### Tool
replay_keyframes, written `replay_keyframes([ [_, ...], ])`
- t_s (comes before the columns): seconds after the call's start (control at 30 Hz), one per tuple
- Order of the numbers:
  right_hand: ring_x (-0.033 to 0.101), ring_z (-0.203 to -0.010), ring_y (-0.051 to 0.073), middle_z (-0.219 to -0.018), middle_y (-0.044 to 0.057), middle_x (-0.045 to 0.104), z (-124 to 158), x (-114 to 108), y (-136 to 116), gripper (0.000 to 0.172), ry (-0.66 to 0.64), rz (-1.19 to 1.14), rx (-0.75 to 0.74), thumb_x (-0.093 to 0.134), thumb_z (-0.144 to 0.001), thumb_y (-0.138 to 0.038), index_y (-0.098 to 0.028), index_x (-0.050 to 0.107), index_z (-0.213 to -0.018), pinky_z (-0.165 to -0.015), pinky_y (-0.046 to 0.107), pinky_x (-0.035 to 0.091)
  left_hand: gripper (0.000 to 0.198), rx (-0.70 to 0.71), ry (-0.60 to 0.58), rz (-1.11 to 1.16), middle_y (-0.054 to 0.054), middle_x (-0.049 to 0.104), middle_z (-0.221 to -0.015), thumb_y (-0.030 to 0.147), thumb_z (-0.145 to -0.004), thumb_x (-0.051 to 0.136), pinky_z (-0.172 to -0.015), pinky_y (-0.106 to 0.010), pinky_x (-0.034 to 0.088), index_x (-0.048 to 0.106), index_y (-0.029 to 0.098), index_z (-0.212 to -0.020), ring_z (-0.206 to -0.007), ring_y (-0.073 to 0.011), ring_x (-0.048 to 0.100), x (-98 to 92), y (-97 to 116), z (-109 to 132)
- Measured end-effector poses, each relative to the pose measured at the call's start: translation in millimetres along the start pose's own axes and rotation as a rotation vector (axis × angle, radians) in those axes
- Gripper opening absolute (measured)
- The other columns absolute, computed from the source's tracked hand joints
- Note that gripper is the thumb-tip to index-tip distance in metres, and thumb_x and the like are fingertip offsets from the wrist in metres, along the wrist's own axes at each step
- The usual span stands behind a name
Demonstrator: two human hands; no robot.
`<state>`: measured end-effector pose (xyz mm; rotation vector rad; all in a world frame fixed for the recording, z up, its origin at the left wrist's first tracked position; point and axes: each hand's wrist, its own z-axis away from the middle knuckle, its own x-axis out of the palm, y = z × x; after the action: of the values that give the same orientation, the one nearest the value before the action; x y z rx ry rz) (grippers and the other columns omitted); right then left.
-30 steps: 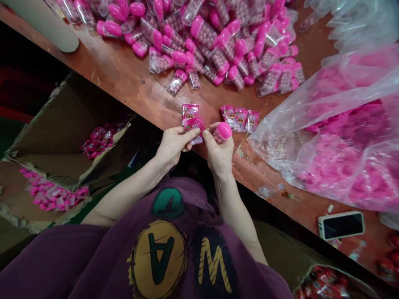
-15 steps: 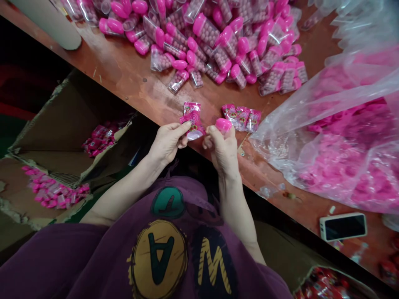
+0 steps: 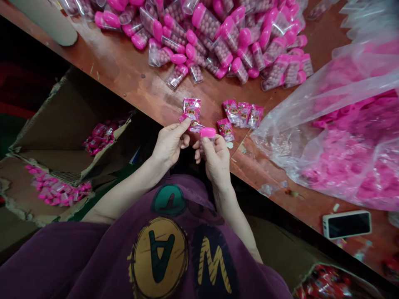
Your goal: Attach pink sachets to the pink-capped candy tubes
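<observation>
My left hand [image 3: 170,143] is closed, pinching a small pink printed packet [image 3: 195,126] between thumb and fingers at the table edge. Just beyond it lies another pink packet [image 3: 191,107] on the wood. In my right hand [image 3: 217,160] is a clear tube with a pink cap [image 3: 207,133], cap end up, with small pinkish balls inside; my thumb presses its front. The tube is close to the right end of the pinched packet; whether they touch, I cannot tell. Several more packets [image 3: 243,113] lie beyond my right hand, one nearer packet [image 3: 225,129] beside its fingers.
A heap of capped ball-filled tubes [image 3: 207,25] covers the table's far side. To the right are a clear plastic bag of pink caps [image 3: 343,162] and a phone [image 3: 347,224]. Cardboard boxes [image 3: 46,124] stand below on the left, holding pink items. A pale cylinder [image 3: 59,25] stands far left.
My right hand has moved slightly left and down, and the tube's body now shows. A packet by its fingers has come into view. The packet in my left hand now shows less of its face.
</observation>
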<state>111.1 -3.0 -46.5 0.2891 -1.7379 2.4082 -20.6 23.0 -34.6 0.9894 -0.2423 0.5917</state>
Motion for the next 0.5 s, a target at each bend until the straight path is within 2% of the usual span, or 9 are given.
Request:
replay_keyframes([
  [0.17,0.052,-0.046,0.004,-0.075,-0.007,0.068,-2.3,-6.1,1.0,0.032,0.003,0.046,-0.032,0.07,-0.095,-0.049,-0.023,0.053,-0.102,-0.039,0.016,0.038,0.043,-0.014,-0.045,-0.022,0.002,0.054,-0.049,0.043,-0.085,0.084,-0.042,-0.02,0.027,0.058,0.015,-0.065,-0.042,-0.005,0.045,-2.6,-0.8,2.1],
  [0.4,0.05,-0.046,0.004,-0.074,-0.008,0.066,3.3,-7.6,-2.7,0.032,0.028,0.038,-0.009,0.069,-0.095,-0.05,-0.024,0.052,-0.102,-0.039,0.016,0.035,0.046,0.022,0.074,-0.008,0.004,0.05,-0.048,0.042,-0.086,0.084,-0.042,-0.019,0.027,0.054,0.016,-0.062,-0.042,-0.0037,0.042,-0.7,5.1,-4.3],
  [0.5,0.049,-0.044,0.004,-0.072,-0.008,0.066,7.2,-4.9,-4.6,0.032,-0.032,0.071,0.012,0.07,-0.095,-0.05,-0.024,0.053,-0.102,-0.039,0.016,0.035,0.048,0.02,0.093,0.018,0.005,0.05,-0.05,0.044,-0.084,0.085,-0.042,-0.019,0.028,0.052,0.017,-0.062,-0.042,-0.0036,0.042,-1.1,3.7,-5.5],
])
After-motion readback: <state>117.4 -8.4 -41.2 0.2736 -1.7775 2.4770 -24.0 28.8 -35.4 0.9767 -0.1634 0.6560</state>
